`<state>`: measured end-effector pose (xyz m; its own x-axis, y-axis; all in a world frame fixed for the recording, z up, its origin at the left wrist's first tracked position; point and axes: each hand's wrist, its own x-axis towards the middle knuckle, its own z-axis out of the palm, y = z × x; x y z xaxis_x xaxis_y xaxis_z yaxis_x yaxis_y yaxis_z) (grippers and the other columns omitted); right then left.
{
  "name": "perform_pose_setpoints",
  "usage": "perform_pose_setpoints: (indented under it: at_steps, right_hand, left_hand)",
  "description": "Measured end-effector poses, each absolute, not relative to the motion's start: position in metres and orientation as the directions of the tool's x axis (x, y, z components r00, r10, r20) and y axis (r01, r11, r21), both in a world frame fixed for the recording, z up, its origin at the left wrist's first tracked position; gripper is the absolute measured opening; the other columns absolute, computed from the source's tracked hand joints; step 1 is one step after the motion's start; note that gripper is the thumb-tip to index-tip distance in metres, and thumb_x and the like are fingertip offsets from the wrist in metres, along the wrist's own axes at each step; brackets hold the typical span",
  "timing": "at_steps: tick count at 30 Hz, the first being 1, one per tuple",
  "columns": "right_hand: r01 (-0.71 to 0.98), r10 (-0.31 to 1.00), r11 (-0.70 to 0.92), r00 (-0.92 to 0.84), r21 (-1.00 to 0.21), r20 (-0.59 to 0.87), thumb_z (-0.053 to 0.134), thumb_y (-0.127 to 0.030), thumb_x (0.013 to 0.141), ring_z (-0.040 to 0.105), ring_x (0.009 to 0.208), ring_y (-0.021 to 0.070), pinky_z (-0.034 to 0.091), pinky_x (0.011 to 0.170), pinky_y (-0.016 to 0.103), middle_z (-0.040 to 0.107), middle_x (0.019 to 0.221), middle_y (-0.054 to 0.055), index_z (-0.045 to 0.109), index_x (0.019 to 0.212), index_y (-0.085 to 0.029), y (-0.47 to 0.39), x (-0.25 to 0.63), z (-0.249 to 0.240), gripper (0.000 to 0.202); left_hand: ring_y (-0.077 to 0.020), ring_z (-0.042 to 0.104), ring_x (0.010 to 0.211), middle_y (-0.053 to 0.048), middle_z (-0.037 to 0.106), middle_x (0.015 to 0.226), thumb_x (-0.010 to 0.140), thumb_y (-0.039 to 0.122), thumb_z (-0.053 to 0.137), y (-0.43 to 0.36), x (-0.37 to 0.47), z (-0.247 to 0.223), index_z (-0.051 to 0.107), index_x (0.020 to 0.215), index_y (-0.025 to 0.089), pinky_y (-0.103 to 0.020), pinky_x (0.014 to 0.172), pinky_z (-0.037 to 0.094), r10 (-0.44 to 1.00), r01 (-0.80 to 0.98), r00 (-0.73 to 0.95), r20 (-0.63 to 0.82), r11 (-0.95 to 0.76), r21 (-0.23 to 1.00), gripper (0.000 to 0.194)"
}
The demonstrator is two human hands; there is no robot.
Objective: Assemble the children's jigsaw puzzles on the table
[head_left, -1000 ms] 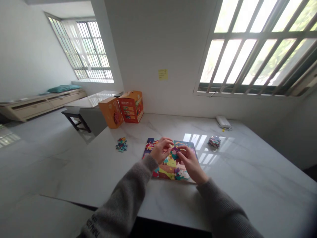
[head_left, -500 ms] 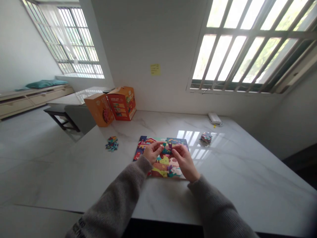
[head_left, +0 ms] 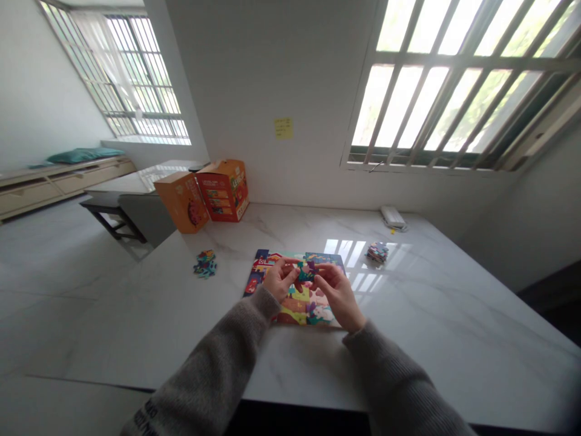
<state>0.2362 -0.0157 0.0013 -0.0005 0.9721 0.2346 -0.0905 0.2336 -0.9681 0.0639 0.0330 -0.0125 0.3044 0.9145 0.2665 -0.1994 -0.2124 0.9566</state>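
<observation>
Both hands meet over a colourful jigsaw puzzle (head_left: 290, 315) that lies flat on the marble-patterned table. Between them is a small green and purple puzzle piece (head_left: 307, 271). My left hand (head_left: 279, 281) pinches its left side with thumb and fingers, and my right hand (head_left: 336, 289) pinches its right side. Whether it is one piece or two joined ones I cannot tell. The hands and the piece cover the middle of the puzzle.
Loose puzzle pieces (head_left: 205, 264) lie in a heap on the left, and a second pile of pieces (head_left: 377, 253) is on the right. Orange boxes (head_left: 224, 191) stand at the back left. A white power strip (head_left: 393, 217) rests near the wall, below the barred window.
The puzzle piece has tilted slightly between my fingers, and more of its face shows. Both hands stay in nearly the same place.
</observation>
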Motion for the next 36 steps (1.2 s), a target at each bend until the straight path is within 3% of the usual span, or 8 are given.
perform_pose_setpoints:
  at_steps: [5, 9, 13, 16, 23, 26, 30, 36]
  right_hand:
    - [-0.082, 0.964, 0.267, 0.003, -0.96, 0.267, 0.071, -0.041, 0.084, 0.062, 0.066, 0.0141, 0.052, 0.061, 0.028, 0.061, 0.076, -0.003, 0.058, 0.109, -0.025, -0.016, 0.233, 0.001, 0.033]
    - [-0.036, 0.968, 0.251, 0.034, -0.967, 0.25, 0.067, -0.043, 0.086, 0.061, 0.067, 0.0146, 0.051, 0.057, 0.027, 0.06, 0.08, -0.001, 0.062, 0.116, -0.025, -0.015, 0.237, 0.0, 0.035]
    - [-0.03, 0.967, 0.238, 0.096, -0.971, 0.235, 0.068, -0.046, 0.085, 0.059, 0.071, 0.0156, 0.052, 0.054, 0.026, 0.061, 0.082, 0.0, 0.065, 0.114, -0.026, -0.014, 0.241, 0.0, 0.036]
    - [-0.052, 0.968, 0.236, 0.101, -0.97, 0.23, 0.068, -0.047, 0.085, 0.061, 0.076, 0.017, 0.054, 0.055, 0.026, 0.062, 0.084, 0.002, 0.065, 0.11, -0.025, -0.014, 0.241, 0.0, 0.032]
    - [-0.063, 0.964, 0.249, 0.113, -0.966, 0.241, 0.069, -0.047, 0.086, 0.06, 0.072, 0.0152, 0.054, 0.056, 0.024, 0.06, 0.08, 0.0, 0.064, 0.114, -0.024, -0.011, 0.244, -0.005, 0.036]
    - [-0.04, 0.961, 0.265, 0.088, -0.963, 0.261, 0.068, -0.046, 0.086, 0.059, 0.068, 0.0138, 0.053, 0.055, 0.025, 0.057, 0.076, -0.002, 0.063, 0.118, -0.023, -0.01, 0.243, -0.008, 0.039]
    - [0.019, 0.947, 0.314, -0.078, -0.949, 0.312, 0.066, -0.04, 0.088, 0.057, 0.063, 0.0123, 0.052, 0.059, 0.027, 0.054, 0.074, -0.003, 0.058, 0.132, -0.023, -0.012, 0.237, -0.012, 0.048]
    - [0.01, 0.945, 0.323, -0.069, -0.946, 0.321, 0.065, -0.039, 0.089, 0.06, 0.063, 0.0129, 0.052, 0.061, 0.028, 0.055, 0.073, -0.004, 0.056, 0.133, -0.022, -0.015, 0.232, -0.01, 0.047]
  left_hand:
    - [-0.0143, 0.065, 0.051, 0.002, 0.067, 0.067, 0.083, 0.053, 0.069, 0.033, 0.063, -0.013, 0.05, 0.103, 0.018, -0.026, 0.052, 0.052, 0.911, -0.184, 0.327, 0.252, -0.201, 0.962, 0.045]
    - [-0.014, 0.063, 0.047, 0.002, 0.067, 0.061, 0.083, 0.053, 0.068, 0.031, 0.06, -0.013, 0.046, 0.088, 0.02, -0.025, 0.049, 0.051, 0.898, -0.158, 0.391, 0.205, -0.154, 0.975, 0.04]
    - [-0.0148, 0.062, 0.045, -0.001, 0.066, 0.055, 0.084, 0.056, 0.066, 0.026, 0.058, -0.01, 0.048, 0.078, 0.019, -0.024, 0.048, 0.049, 0.808, -0.026, 0.587, 0.058, -0.053, 0.998, 0.042]
    - [-0.0135, 0.06, 0.044, -0.001, 0.065, 0.053, 0.084, 0.06, 0.063, 0.022, 0.06, -0.008, 0.05, 0.074, 0.018, -0.022, 0.046, 0.045, 0.803, 0.078, 0.596, 0.0, -0.057, 0.995, 0.045]
    - [-0.0109, 0.055, 0.049, 0.001, 0.06, 0.06, 0.087, 0.063, 0.057, 0.019, 0.062, -0.004, 0.054, 0.077, 0.017, -0.021, 0.046, 0.043, 0.816, 0.149, 0.577, 0.04, -0.153, 0.977, 0.047]
    - [-0.0107, 0.055, 0.051, 0.001, 0.059, 0.06, 0.089, 0.061, 0.055, 0.022, 0.061, -0.004, 0.054, 0.076, 0.016, -0.022, 0.052, 0.045, 0.832, 0.106, 0.54, 0.125, -0.214, 0.971, 0.047]
    - [-0.0097, 0.051, 0.048, 0.004, 0.054, 0.056, 0.087, 0.06, 0.059, 0.032, 0.058, -0.007, 0.055, 0.077, 0.017, -0.022, 0.05, 0.042, 0.899, 0.017, 0.346, 0.269, -0.292, 0.956, 0.045]
    - [-0.0111, 0.055, 0.05, 0.004, 0.057, 0.06, 0.092, 0.043, 0.055, 0.034, 0.053, -0.005, 0.058, 0.097, 0.015, -0.024, 0.053, 0.045, 0.91, -0.107, 0.29, 0.295, -0.276, 0.955, 0.029]
